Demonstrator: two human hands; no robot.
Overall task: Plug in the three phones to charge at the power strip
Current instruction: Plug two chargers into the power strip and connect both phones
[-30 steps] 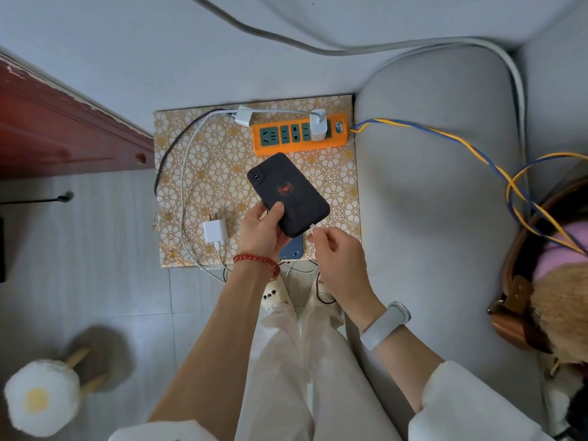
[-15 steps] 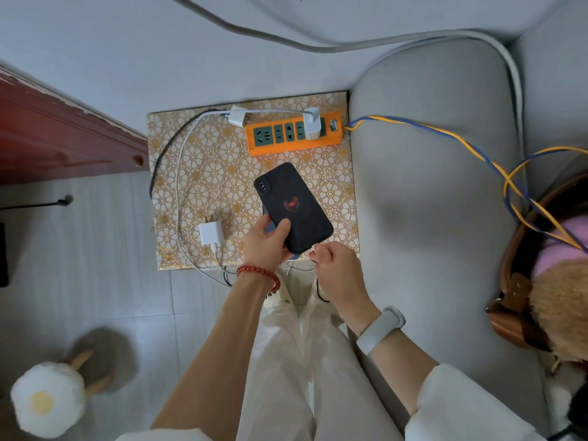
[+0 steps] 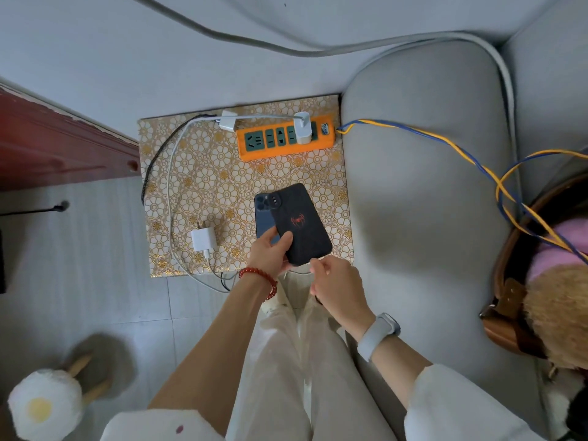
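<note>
My small table top, covered in a gold flower-patterned cloth (image 3: 203, 173), carries everything. The orange power strip (image 3: 286, 140) lies along its far edge, one white charger (image 3: 301, 132) plugged in near its right end. Just left of the strip rests another white adapter (image 3: 228, 120). Nearer to me and left of the strip lies a loose white charger brick (image 3: 203, 238), prongs up. White and black cables (image 3: 171, 173) loop down the cloth's left side. A blue phone (image 3: 263, 218) lies flat, nearer to me than the strip.

A matt black, finely textured case is seen on the phone (image 3: 300, 222). Beyond it, the power strip (image 3: 285, 140) is moulded in smooth orange plastic. Beneath the strip, the patterned mat (image 3: 203, 173) shows glossy gold print. Beside the mat, the sofa (image 3: 423, 192) is upholstered in matt grey cloth.
</note>
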